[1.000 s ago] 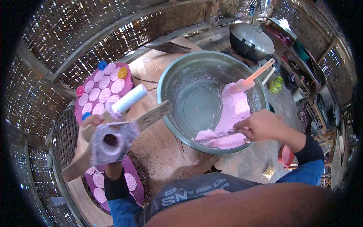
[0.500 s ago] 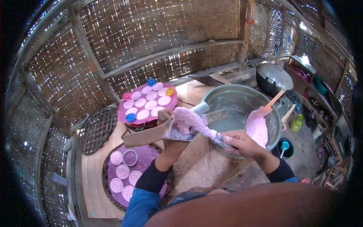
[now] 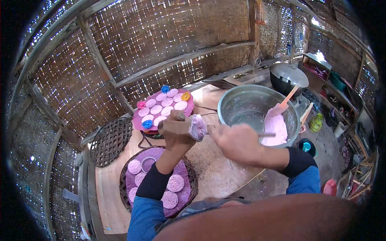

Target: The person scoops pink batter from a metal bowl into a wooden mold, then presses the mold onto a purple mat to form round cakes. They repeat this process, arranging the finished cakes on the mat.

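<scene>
My left hand is closed around a wooden hand press, held above the table and tilted so its opening faces right. A lump of pink dough fills that opening. My right hand, blurred by motion, grips a thin spatula-like tool. Its handle sticks out to the right, and its other end meets the dough at the press; the blade's shape is hard to make out. Behind my right hand stands a large grey basin with more pink dough and an orange spatula.
A purple-lined round tray holds pink lacy discs and a metal ring. Beyond it is a stacked tray of discs with small coloured cups. An open-weave rack lies left. At the back right sit a lidded pot and shelves.
The press has turned, its wooden bar no longer pointing left. The dough strand stretched toward my right hand is gone. My right hand has moved up and left, close to the press.
</scene>
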`<state>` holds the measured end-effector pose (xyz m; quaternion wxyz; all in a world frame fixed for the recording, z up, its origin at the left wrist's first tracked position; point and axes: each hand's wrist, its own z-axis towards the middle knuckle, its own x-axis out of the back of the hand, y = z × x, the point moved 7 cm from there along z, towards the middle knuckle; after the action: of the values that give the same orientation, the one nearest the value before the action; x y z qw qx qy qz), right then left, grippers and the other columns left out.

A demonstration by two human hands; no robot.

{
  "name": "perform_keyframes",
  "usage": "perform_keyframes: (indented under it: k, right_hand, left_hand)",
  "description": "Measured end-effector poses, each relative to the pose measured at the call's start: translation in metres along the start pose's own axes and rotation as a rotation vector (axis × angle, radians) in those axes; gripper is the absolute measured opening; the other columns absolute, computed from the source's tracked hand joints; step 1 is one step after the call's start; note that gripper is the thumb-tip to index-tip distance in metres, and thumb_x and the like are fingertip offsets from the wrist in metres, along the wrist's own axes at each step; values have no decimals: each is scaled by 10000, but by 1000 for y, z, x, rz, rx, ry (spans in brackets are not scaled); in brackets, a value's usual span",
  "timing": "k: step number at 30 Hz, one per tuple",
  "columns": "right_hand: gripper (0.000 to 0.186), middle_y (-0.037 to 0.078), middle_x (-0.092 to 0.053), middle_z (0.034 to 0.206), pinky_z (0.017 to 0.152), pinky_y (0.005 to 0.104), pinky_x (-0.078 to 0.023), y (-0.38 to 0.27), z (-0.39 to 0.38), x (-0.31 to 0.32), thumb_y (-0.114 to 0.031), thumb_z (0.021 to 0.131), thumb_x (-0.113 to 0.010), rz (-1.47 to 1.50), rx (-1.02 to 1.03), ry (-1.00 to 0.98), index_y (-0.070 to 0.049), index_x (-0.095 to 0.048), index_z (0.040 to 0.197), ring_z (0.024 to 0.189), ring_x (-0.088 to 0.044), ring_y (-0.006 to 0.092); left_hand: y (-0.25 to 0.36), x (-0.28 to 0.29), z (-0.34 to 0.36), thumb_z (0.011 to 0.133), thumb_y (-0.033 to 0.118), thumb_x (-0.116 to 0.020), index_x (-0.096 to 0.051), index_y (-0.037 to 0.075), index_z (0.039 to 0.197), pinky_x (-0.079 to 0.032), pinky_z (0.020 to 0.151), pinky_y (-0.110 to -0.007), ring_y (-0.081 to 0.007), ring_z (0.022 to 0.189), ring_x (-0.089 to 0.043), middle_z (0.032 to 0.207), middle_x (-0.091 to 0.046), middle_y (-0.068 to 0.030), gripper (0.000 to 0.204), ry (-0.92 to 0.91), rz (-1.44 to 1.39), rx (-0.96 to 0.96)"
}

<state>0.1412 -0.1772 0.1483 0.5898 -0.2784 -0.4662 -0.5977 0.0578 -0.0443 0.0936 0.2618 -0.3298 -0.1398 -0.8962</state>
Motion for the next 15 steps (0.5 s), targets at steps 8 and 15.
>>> perform_keyframes:
  k: [8,15]
  right_hand:
    - [279,81,-570,635,408,370,-432,25,-65,30,-199,797,-543,64,-183,120,-127,-580,1064,509,-580,248]
    - [187,148,-618,722,528,397,-470,38,-77,-47,-202,816,-562,584,-573,448,-110,-637,961,619,-609,313]
  left_hand:
    - [-62,-19,-13,717,393,-619,-510,139,829,-432,632,-334,-206,720,-516,722,-484,-34,299,119,-865,296]
    - [22,24,-1,715,188,-673,-521,106,730,-374,591,-347,-195,654,-469,720,-499,-66,173,507,-185,106]
